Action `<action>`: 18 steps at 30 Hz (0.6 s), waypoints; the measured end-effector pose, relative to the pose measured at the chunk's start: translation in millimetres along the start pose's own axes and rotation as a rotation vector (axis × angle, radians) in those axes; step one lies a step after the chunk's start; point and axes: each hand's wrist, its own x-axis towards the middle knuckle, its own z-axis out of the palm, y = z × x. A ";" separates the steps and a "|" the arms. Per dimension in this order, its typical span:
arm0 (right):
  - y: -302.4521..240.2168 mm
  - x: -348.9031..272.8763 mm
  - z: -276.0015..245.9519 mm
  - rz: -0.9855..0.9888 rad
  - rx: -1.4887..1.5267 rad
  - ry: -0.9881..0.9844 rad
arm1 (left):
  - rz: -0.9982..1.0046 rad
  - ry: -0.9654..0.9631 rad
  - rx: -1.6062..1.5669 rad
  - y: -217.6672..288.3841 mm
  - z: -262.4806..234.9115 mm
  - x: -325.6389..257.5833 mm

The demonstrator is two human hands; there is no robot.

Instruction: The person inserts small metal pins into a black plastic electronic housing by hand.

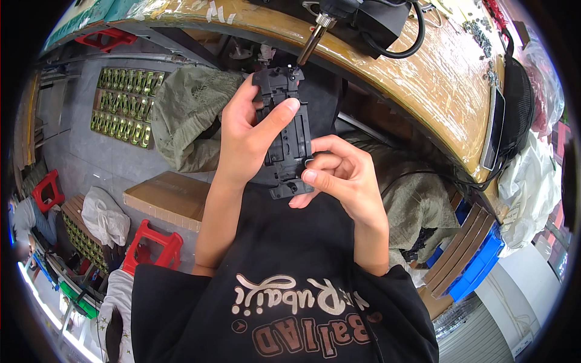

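A long black plastic chassis, with slots, ribs and small holes, is held upright in front of my chest. My left hand grips its upper left side, thumb across the front face and fingers mostly hidden behind. At the lower right edge, my right hand holds the chassis with thumb and curled fingers. Just above its top end hangs the tapered metal tip of a dark tool with a knurled collar, like a powered screwdriver. Whether that tip touches the chassis, I cannot tell.
A worn wooden workbench curves across the top, with a black cable on it. Cardboard box, red stool and a tray of shiny greenish parts lie left. Blue bins stand right.
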 end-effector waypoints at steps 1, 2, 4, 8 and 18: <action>-0.1 0.3 0.2 -0.001 -0.006 0.000 | 0.001 0.002 0.001 1.0 0.3 0.3; -0.5 0.3 0.4 0.000 -0.005 0.001 | 0.000 0.001 0.001 2.1 0.6 0.7; -0.7 0.2 1.2 -0.013 0.001 -0.005 | 0.016 -0.003 0.030 3.6 0.3 1.7; -2.3 2.6 3.4 -0.035 -0.016 -0.004 | 0.026 0.001 -0.005 3.8 -0.7 4.6; 2.3 8.0 -2.2 -0.036 -0.038 -0.009 | 0.110 -0.025 0.057 -3.0 -4.8 7.8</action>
